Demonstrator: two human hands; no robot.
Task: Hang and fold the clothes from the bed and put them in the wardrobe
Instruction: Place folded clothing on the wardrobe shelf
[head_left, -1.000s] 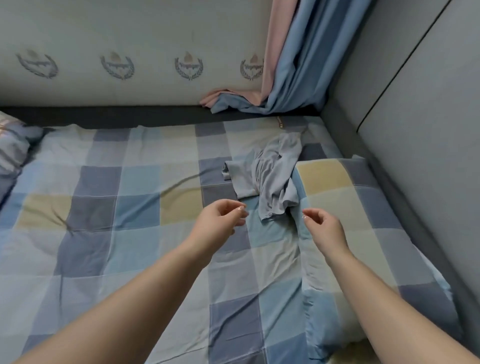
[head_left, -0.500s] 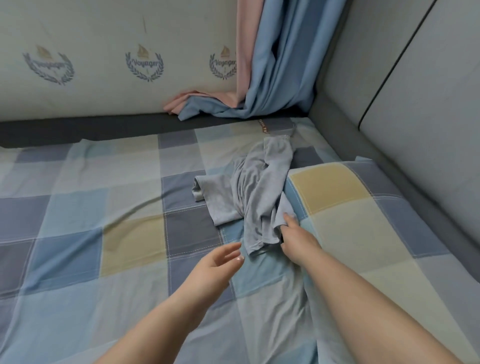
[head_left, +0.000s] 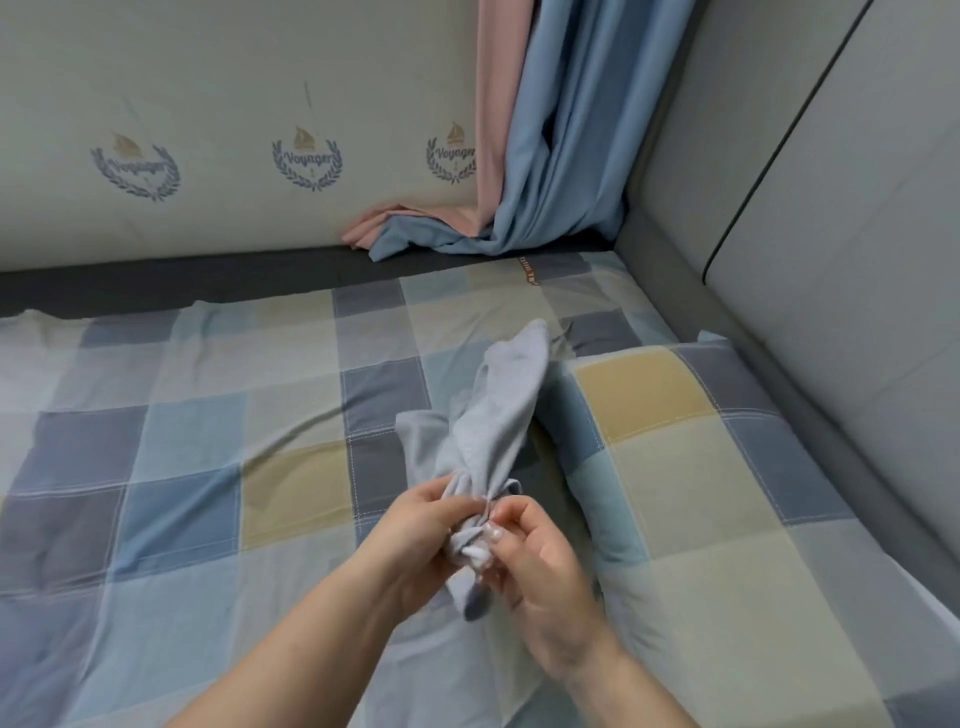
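- Left hand (head_left: 415, 540) and right hand (head_left: 545, 577) both gripped the bunched near end of a grey garment (head_left: 493, 431), fingers closed tight on the cloth.
- Garment stretched away from the hands over the checked bedsheet (head_left: 182, 467).
- Pillow (head_left: 701, 467) lay just right of the garment.
- Curtains (head_left: 545, 156) hung beyond the garment, at the bed's far corner.

Head cam, fwd-down, close over bed (head_left: 171, 467)
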